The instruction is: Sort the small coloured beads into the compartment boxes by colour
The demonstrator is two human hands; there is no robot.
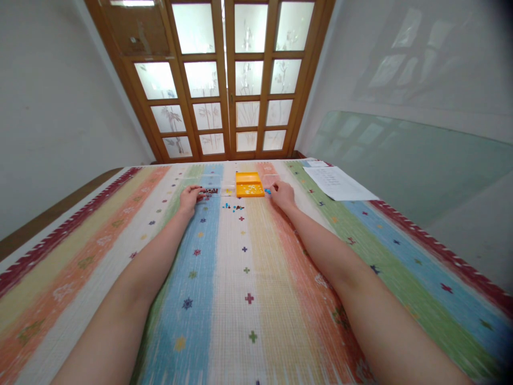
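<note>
My left hand [189, 199] rests on the cloth at the left, its fingers stretched and a little apart beside a heap of small dark brown pieces [210, 191]. On the other side, my right hand [282, 194] has its fingers curled into a pinch next to small blue pieces [267, 191]; anything between the fingertips is too small to make out. Between the hands lies an open orange-yellow box [242, 192] with small white pieces [252, 189] in it. Small yellow pieces [228, 191] lie left of the box. Nearer to me, several blue and dark bits [233, 207] are scattered.
A striped, patterned tablecloth [236, 299] covers the table. White printed paper [339, 183] lies at the right, with a glass panel [401, 160] against the wall beyond. Wooden doors with glass panes [230, 107] stand behind the table.
</note>
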